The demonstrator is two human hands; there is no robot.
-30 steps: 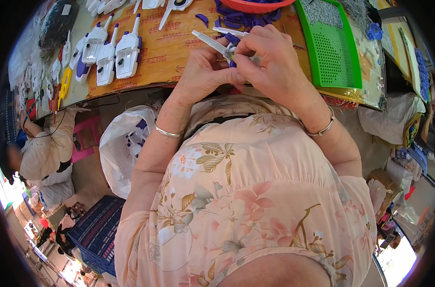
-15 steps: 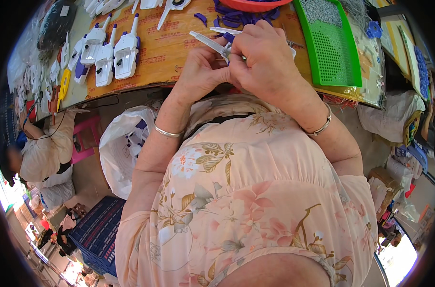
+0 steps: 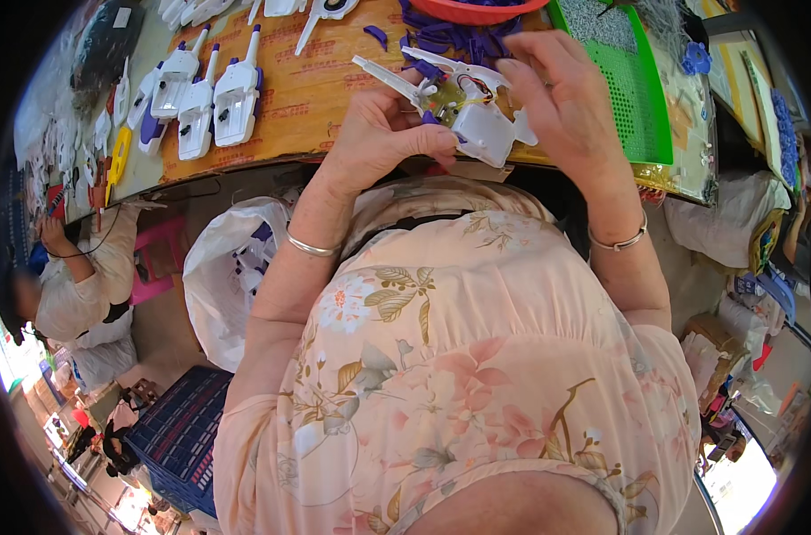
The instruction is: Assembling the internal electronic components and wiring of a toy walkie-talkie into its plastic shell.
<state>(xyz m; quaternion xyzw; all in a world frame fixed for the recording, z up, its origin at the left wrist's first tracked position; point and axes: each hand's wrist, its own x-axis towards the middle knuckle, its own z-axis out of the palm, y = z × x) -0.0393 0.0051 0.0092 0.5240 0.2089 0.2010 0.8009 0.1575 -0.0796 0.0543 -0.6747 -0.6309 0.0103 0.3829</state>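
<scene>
My left hand (image 3: 383,134) is closed on one white plastic shell half with an antenna (image 3: 383,74), a toy walkie-talkie by its look, with purple pieces at its edge. Thumb and fingers pinch it from the side. Joined to it by thin red and yellow wires is the other white shell half (image 3: 490,135), its hollow back opened out toward the right. My right hand (image 3: 562,102) hovers just right of that half, fingers apart, holding nothing that I can see. Loose purple plastic parts (image 3: 455,34) lie beyond the hands.
Several white shells (image 3: 236,102) lie at the left, near a yellow cutter knife (image 3: 118,160). A red bowl (image 3: 477,11) stands at the back; a green perforated tray (image 3: 642,116) with small metal pieces is at the right. Below left hangs a white bag (image 3: 214,294); a co-worker (image 3: 84,285) sits beyond.
My right hand has let go and moved right, away from my left hand. The two wired shell halves now show spread apart. My left hand has hardly moved.
</scene>
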